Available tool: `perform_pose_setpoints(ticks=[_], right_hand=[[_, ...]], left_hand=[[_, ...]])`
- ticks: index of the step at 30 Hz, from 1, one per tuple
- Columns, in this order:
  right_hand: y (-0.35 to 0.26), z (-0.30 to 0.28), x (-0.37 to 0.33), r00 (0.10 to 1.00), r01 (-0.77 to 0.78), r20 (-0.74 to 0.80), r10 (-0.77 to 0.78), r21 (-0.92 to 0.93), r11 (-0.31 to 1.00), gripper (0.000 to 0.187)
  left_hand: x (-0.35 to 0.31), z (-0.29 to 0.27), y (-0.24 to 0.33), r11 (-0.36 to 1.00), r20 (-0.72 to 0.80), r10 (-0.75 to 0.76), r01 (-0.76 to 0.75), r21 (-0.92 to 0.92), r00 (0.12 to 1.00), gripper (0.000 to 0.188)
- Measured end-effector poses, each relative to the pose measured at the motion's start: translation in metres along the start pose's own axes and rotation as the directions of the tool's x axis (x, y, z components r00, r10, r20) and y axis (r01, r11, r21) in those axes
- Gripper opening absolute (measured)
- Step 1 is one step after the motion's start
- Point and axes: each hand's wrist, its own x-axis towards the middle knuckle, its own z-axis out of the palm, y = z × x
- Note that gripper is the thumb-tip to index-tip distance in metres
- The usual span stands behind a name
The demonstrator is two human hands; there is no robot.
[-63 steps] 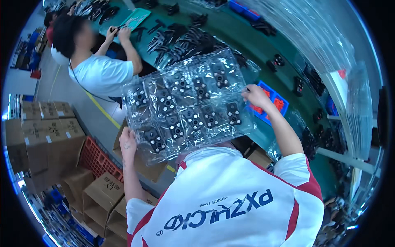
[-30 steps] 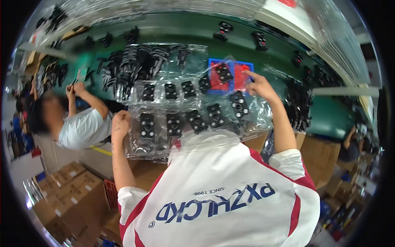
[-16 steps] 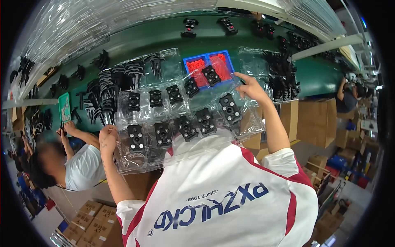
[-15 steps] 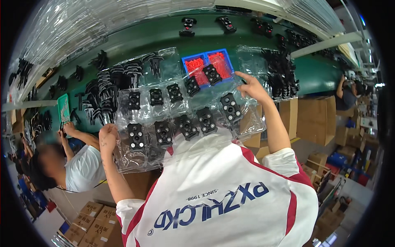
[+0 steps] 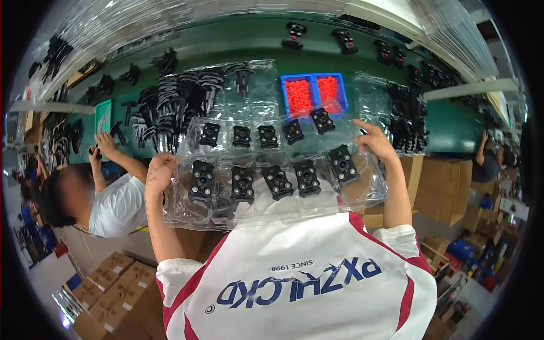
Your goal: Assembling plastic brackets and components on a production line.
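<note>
A clear plastic tray holds two rows of black moulded parts with round, silvery fittings. It spans the space in front of my white shirt, its far edge over the bench. My left hand is closed on the tray's left edge, fingers pinched together. At the far right corner my right hand grips the tray's rim, with the index finger stretched outward. Just beyond the far row stands a blue two-compartment bin filled with small red pieces; the tray's edge partly overlaps it.
Black parts are heaped in another clear tray at the far left and in a stack at the right. The green bench carries more parts along its back. An open cardboard box stands at right. A co-worker sits at left.
The tray has levelled out, its right side dropping relative to its left. Both hands still hold it. The whole view has shifted, so the bench appears further right.
</note>
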Motion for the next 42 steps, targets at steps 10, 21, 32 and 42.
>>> perform_pose_setpoints(ticks=[10,21,32,42], right_hand=[[-0.041,0.041,0.032,0.99,0.086,0.119,-0.074,-0.101,0.991,0.06],[-0.128,0.064,0.098,0.972,0.115,0.231,-0.043,-0.307,0.945,0.053],[-0.134,0.068,0.101,0.971,0.093,0.238,-0.006,-0.354,0.931,0.058],[-0.083,0.056,0.087,0.965,0.232,0.201,-0.17,-0.345,0.91,0.062]], left_hand=[[-0.014,-0.002,-0.02,0.994,-0.012,-0.078,0.077,-0.082,0.997,0.018],[-0.018,0.028,0.024,0.991,-0.019,-0.122,0.12,-0.062,0.992,0.018],[-0.009,0.039,0.007,0.997,0.021,-0.047,0.048,-0.062,0.999,0.02],[-0.003,0.061,-0.024,0.99,-0.06,-0.129,0.125,-0.059,0.99,0.018]])
